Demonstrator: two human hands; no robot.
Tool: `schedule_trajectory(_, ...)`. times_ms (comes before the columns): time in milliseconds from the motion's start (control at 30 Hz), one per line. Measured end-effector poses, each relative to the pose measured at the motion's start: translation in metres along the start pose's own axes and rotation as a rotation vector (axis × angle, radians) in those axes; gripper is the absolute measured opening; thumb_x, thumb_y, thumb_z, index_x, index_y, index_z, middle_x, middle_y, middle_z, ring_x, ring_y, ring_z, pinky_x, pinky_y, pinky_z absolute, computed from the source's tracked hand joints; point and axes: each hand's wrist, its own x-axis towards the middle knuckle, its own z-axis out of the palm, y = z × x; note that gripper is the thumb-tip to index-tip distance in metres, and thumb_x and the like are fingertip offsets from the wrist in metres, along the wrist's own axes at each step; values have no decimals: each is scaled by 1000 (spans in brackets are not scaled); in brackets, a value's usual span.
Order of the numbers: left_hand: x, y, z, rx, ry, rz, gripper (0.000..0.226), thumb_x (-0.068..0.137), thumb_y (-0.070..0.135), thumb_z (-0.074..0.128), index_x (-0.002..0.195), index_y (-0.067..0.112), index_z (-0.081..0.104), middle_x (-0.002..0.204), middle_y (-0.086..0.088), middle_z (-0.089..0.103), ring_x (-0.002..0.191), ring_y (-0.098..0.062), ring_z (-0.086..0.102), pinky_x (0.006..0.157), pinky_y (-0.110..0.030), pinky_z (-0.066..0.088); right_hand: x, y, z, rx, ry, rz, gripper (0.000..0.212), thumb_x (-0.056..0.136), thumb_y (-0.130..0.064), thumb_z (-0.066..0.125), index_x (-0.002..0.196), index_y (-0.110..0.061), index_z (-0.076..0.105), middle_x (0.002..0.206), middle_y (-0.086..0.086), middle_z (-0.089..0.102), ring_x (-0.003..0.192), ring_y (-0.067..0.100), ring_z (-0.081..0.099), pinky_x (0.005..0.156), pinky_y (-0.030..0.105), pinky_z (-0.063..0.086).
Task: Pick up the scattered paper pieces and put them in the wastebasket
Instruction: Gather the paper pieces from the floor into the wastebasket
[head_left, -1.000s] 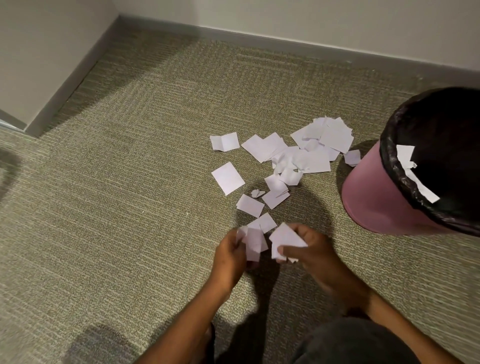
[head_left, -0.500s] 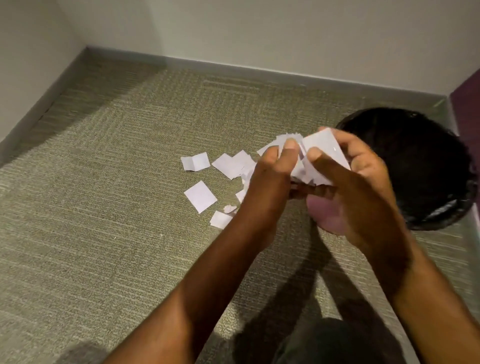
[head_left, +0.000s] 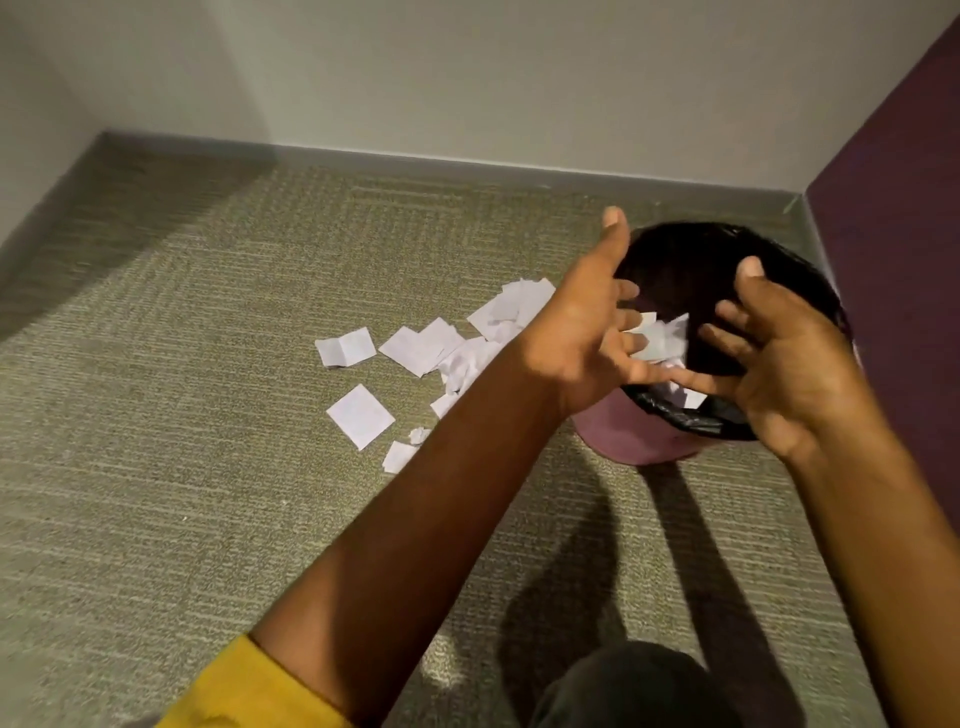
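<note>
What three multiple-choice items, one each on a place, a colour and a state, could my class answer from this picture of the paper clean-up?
1. Where do the scattered paper pieces lie from the wastebasket?
A. On its left
B. On its right
C. Under it

2. What colour is the wastebasket's outer wall?
A. Blue
B. Pink
C. Green

3. How are the left hand and right hand?
A. Clenched
B. Flat on the carpet
C. Open above the wastebasket

Answers: 1 A, they lie on the carpet at its left; 2 B, pink shows under the black liner; 3 C, fingers spread, loose paper between them.

Two hands (head_left: 582, 332) (head_left: 789, 364), one wastebasket (head_left: 628, 431), roughly a dozen scattered paper pieces (head_left: 361, 415) on the carpet (head_left: 156, 467)
</note>
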Motion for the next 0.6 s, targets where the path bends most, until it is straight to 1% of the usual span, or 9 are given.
schedule_trajectory(33, 1, 0, -6, 26, 20, 4, 97, 99, 79, 40, 161, 3, 37, 168, -26, 33, 156, -46, 33, 94, -62, 56, -1, 2, -1, 1, 16, -9, 33, 99, -55, 69, 124, -35, 64, 138, -3, 62, 132, 21, 60, 88, 59, 64)
schedule_trajectory(100, -1, -1, -21, 73, 52, 27, 82, 105, 70, 39, 151, 4, 53, 157, -26, 50, 146, -43, 51, 105, -59, 54, -3, 5, -1, -5, 39, -32, 31, 99, -51, 71, 122, -32, 66, 135, -3, 64, 133, 22, 60, 92, 60, 63)
schedule_trajectory(167, -7, -3, -42, 66, 66, 83, 64, 109, 59, 45, 138, 5, 63, 141, -24, 67, 131, -41, 66, 106, -56, 56, -6, 7, -1, 3, 39, -76, 25, 100, -44, 73, 118, -28, 68, 127, -4, 71, 125, 20, 68, 95, 60, 63)
schedule_trajectory(267, -21, -14, -87, 74, 141, 142, 45, 110, 46, 52, 129, 8, 67, 115, -14, 77, 106, -31, 77, 97, -47, 61, -14, 12, 0, 4, -44, -136, 14, 102, -29, 72, 114, -22, 72, 118, 1, 76, 108, 22, 76, 96, 54, 63)
schedule_trajectory(333, -30, -27, -123, 118, 245, 157, 40, 109, 41, 55, 131, 10, 68, 110, -10, 77, 98, -25, 76, 92, -40, 60, -22, 18, 7, -24, -135, -154, 19, 103, -26, 70, 119, -16, 73, 123, 11, 77, 107, 27, 76, 95, 51, 63)
schedule_trajectory(400, -38, -45, -160, 189, 414, 167, 28, 108, 34, 59, 123, 14, 71, 106, -8, 77, 90, -20, 74, 83, -35, 60, -31, 25, 21, -27, -221, -146, 29, 99, -26, 71, 124, -11, 72, 122, 15, 77, 103, 29, 75, 86, 45, 62)
schedule_trajectory(467, -43, -72, -200, 326, 598, 129, 15, 103, 25, 66, 112, 15, 71, 100, -8, 78, 79, -16, 72, 70, -30, 59, -39, 35, 35, -42, -307, -109, 38, 93, -27, 73, 127, -9, 70, 118, 15, 78, 98, 28, 75, 76, 38, 63)
schedule_trajectory(533, -45, -104, -241, 545, 743, 76, 19, 91, 26, 78, 105, 14, 72, 96, -10, 79, 73, -18, 70, 69, -34, 58, -43, 50, 50, -70, -392, -59, 37, 95, -22, 73, 130, -9, 67, 118, 16, 78, 96, 28, 75, 77, 38, 64)
schedule_trajectory(600, -47, -135, -275, 737, 778, 15, 38, 77, 30, 92, 102, 13, 69, 93, -10, 77, 76, -24, 70, 73, -39, 58, -42, 68, 65, -94, -422, -6, 29, 100, -12, 70, 130, -11, 66, 115, 17, 78, 93, 29, 75, 77, 41, 63)
